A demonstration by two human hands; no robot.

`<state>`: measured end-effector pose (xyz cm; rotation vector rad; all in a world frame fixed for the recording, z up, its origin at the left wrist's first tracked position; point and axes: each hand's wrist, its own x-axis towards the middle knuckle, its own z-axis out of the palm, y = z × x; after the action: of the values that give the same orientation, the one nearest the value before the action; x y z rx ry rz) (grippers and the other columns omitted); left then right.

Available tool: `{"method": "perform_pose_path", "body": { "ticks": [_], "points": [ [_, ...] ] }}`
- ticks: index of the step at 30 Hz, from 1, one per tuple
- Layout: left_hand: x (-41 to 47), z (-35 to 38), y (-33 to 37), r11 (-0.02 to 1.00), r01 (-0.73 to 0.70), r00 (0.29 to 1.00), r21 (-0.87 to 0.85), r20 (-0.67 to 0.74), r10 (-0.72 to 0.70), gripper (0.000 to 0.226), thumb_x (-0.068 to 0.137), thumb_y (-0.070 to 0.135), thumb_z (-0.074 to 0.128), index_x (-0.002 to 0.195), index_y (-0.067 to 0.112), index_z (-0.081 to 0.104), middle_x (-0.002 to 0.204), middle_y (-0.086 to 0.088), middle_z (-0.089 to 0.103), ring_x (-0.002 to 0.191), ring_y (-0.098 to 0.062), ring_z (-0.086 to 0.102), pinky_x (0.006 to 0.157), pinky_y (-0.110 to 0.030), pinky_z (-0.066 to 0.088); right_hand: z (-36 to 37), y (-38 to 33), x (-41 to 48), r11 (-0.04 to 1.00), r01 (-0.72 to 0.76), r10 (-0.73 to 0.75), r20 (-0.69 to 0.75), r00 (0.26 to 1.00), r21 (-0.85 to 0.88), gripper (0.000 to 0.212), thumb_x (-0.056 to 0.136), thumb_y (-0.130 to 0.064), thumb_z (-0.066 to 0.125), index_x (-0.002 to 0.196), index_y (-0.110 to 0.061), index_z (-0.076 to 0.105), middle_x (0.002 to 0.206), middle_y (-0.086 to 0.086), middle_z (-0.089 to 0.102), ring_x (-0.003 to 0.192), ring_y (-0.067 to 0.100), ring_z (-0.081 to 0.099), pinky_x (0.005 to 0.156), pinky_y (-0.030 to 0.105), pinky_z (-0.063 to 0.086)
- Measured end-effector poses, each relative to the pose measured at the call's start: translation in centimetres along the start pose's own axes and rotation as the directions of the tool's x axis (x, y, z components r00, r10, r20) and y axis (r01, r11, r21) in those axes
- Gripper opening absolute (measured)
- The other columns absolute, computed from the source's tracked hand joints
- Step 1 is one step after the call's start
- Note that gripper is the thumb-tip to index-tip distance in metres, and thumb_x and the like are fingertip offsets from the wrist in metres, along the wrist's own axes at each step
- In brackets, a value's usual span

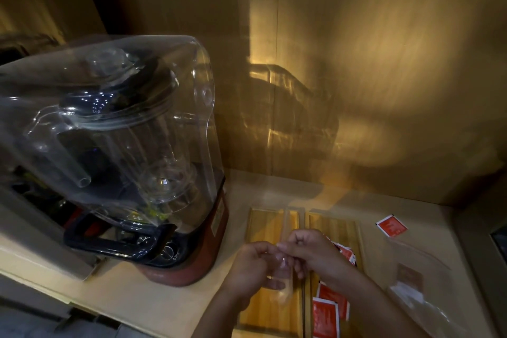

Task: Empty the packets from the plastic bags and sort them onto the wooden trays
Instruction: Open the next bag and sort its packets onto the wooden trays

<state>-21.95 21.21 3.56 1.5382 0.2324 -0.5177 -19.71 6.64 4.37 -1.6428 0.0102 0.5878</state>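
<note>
Two wooden trays lie side by side on the counter, the left tray [270, 310] bare and the right tray [336, 228] carrying several red packets [326, 315]. My left hand [251, 269] and my right hand [315, 252] meet above the gap between the trays, both pinching a small clear plastic bag [284, 271] that hangs down between them. Its contents are too blurred to make out. One red packet [391, 225] lies alone on the counter to the right of the trays.
A large blender [123, 145] under a clear sound cover, on a red base, stands left of the trays. A crumpled clear plastic bag [417, 282] lies on the counter at the right. A wooden wall closes the back.
</note>
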Motion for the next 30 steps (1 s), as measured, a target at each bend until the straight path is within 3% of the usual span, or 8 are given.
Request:
{"method": "perform_pose_path", "body": {
  "ticks": [4, 9, 16, 21, 28, 30],
  "points": [
    [0.0, 0.0, -0.4, 0.999, 0.013, 0.999, -0.041, -0.045, -0.015, 0.017, 0.089, 0.007, 0.057, 0.073, 0.008, 0.064, 0.058, -0.002, 0.065, 0.047, -0.009, 0.059, 0.045, -0.023, 0.05, -0.3, 0.1, 0.0, 0.999, -0.018, 0.017, 0.03, 0.999, 0.027, 0.017, 0.085, -0.015, 0.063, 0.073, -0.004, 0.06, 0.056, 0.003, 0.063, 0.042, 0.012, 0.051, 0.04, 0.022, 0.044],
    [0.4, 0.0, -0.8, 0.999, -0.039, 0.99, 0.008, -0.132, 0.04, 0.021, 0.077, 0.004, 0.071, 0.059, 0.009, 0.06, 0.044, 0.002, 0.057, 0.037, -0.007, 0.048, 0.039, -0.018, 0.039, 0.0, 0.1, 0.2, 0.996, -0.085, 0.084, 0.032, 0.996, 0.031, 0.026, 0.079, -0.03, 0.069, 0.072, -0.006, 0.064, 0.062, 0.006, 0.066, 0.049, 0.016, 0.058, 0.044, 0.027, 0.051],
    [0.8, 0.9, -1.0, 0.977, -0.123, 0.976, 0.173, -0.159, 0.151, 0.037, 0.063, 0.008, 0.083, 0.05, 0.017, 0.049, 0.035, 0.01, 0.049, 0.037, 0.004, 0.043, 0.043, -0.01, 0.034, -0.1, 0.1, 0.2, 0.979, -0.176, 0.177, -0.002, 0.984, -0.099, 0.021, 0.083, -0.024, 0.066, 0.07, -0.008, 0.06, 0.046, 0.004, 0.06, 0.04, 0.012, 0.057, 0.04, 0.024, 0.05],
    [0.8, 1.6, -1.1, 0.99, -0.087, 0.987, 0.108, -0.125, 0.101, 0.04, 0.065, 0.011, 0.082, 0.049, 0.018, 0.047, 0.036, 0.01, 0.045, 0.032, 0.002, 0.038, 0.038, -0.013, 0.03, -1.0, -0.1, -0.2, 0.985, -0.169, 0.171, 0.063, 0.983, -0.041, 0.013, 0.085, -0.008, 0.059, 0.071, -0.007, 0.06, 0.053, 0.008, 0.057, 0.044, 0.015, 0.056, 0.043, 0.027, 0.05],
    [0.5, 1.1, -1.2, 0.969, -0.01, 0.999, -0.245, -0.047, -0.001, 0.036, 0.079, 0.018, 0.069, 0.048, 0.018, 0.05, 0.042, -0.001, 0.05, 0.037, -0.01, 0.04, 0.041, -0.022, 0.033, -1.3, 0.3, -0.4, 0.994, -0.074, 0.069, 0.069, 0.995, 0.078, 0.022, 0.085, -0.003, 0.056, 0.065, -0.011, 0.058, 0.051, 0.005, 0.054, 0.043, 0.015, 0.051, 0.042, 0.024, 0.045],
    [0.3, 1.1, -1.3, 0.965, 0.02, 0.999, -0.26, -0.024, -0.027, 0.036, 0.08, 0.017, 0.068, 0.049, 0.018, 0.051, 0.045, -0.001, 0.049, 0.04, -0.009, 0.042, 0.043, -0.022, 0.035, -1.2, 0.3, -0.4, 0.997, -0.066, 0.063, 0.059, 0.996, 0.039, 0.017, 0.083, -0.004, 0.058, 0.067, -0.009, 0.06, 0.051, 0.005, 0.054, 0.043, 0.015, 0.051, 0.041, 0.024, 0.045]
  ]
}}
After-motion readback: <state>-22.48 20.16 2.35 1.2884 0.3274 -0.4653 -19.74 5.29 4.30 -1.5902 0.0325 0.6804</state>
